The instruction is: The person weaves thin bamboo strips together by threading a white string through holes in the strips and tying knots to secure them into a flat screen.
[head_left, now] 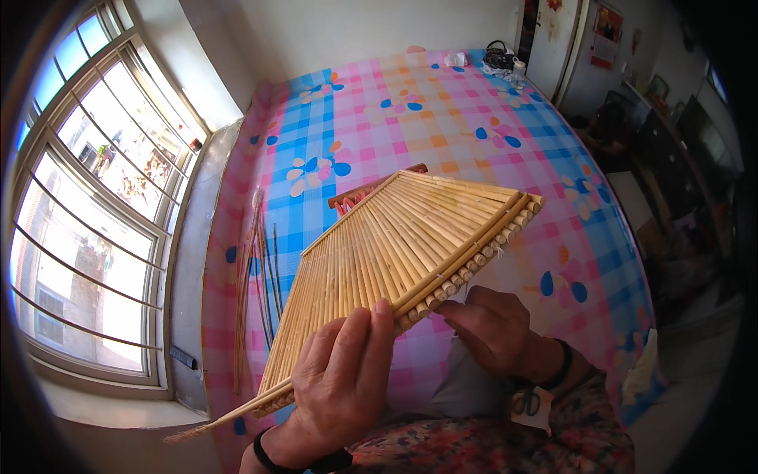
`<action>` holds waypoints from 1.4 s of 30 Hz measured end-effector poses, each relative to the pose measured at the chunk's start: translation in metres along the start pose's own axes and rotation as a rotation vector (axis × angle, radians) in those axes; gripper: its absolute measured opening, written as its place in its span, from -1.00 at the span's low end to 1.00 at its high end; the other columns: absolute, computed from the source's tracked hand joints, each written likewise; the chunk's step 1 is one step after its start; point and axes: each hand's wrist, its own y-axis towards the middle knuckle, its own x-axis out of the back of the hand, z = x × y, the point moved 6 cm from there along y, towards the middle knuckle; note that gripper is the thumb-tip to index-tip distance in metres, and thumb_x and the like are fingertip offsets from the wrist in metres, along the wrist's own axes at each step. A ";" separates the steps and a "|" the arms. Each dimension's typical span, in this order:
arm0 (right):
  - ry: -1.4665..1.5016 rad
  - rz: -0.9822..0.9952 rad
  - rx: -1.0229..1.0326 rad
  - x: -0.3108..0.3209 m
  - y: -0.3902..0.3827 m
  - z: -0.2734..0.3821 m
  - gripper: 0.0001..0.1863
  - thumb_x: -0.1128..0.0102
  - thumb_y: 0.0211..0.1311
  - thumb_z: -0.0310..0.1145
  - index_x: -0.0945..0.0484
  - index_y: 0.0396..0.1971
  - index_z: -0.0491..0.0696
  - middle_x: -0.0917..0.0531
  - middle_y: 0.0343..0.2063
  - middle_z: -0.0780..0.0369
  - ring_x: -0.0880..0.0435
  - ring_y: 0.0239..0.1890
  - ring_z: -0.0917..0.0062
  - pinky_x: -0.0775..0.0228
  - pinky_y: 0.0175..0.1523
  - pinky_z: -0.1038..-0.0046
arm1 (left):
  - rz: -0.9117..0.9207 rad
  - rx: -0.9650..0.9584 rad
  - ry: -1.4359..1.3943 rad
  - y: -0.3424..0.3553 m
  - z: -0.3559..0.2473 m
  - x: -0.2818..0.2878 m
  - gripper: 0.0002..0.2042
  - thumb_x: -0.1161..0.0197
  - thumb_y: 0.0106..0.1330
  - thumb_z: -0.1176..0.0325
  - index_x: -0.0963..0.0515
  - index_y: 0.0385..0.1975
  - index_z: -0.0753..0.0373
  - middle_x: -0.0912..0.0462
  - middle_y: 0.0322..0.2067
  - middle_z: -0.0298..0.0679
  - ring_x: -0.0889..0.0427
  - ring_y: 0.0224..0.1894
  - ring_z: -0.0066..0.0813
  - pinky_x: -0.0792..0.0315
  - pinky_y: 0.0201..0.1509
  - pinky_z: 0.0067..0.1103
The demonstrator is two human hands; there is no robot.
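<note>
A flat panel of thin, pale yellow stalks point(371, 253) laid side by side is tilted in front of me. A crosswise strip of stalk runs along its near right edge, where cut stalk ends form a row. My left hand point(343, 371) grips the near edge, fingers over the top; its thumb is hidden. At that edge, to the right, my right hand point(493, 328) is closed in a pinch against the cut ends. What its fingertips hold is hidden. Fine pale threads point(497, 249) stick out farther along the edge. One long stalk point(213, 419) juts out at the lower left.
Loose thin stalks point(251, 292) lie left on the checked, flowered bed covering point(458, 142). A reddish-brown wooden frame point(347, 196) shows behind the panel. Scissors point(525, 401) rest near my right forearm. A barred window point(95, 213) is left; a black bag point(497, 55) sits at the far corner.
</note>
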 end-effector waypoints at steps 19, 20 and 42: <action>0.020 0.202 -0.178 -0.008 -0.026 -0.014 -0.59 -0.30 0.08 -0.46 -0.57 0.00 0.03 -0.52 -0.57 0.21 -0.55 -0.61 0.37 -0.41 -0.54 0.36 | 0.036 0.053 -0.083 -0.013 0.001 -0.003 -0.63 -0.29 0.04 0.63 -0.50 -0.08 0.47 -0.54 -0.32 -0.07 -0.56 -0.39 -0.22 -0.46 -0.37 -0.42; 0.023 0.206 -0.178 -0.008 -0.025 -0.012 -0.59 -0.30 0.08 -0.46 -0.57 0.00 0.03 -0.52 -0.57 0.21 -0.55 -0.61 0.37 -0.41 -0.54 0.36 | 0.037 0.058 -0.083 -0.012 0.001 -0.004 -0.63 -0.29 0.04 0.63 -0.50 -0.08 0.47 -0.54 -0.32 -0.07 -0.56 -0.39 -0.22 -0.46 -0.37 -0.42; 0.129 0.083 -0.225 -0.007 -0.031 -0.011 -0.69 -0.25 0.09 -0.60 -0.55 -0.13 -0.10 -0.65 -0.46 0.16 -0.63 -0.56 0.34 -0.38 -0.54 0.39 | 0.060 -0.041 0.007 -0.015 -0.003 -0.007 -0.59 -0.24 0.07 0.54 -0.48 -0.03 0.55 -0.52 -0.27 -0.06 -0.56 -0.30 -0.27 -0.46 -0.34 -0.48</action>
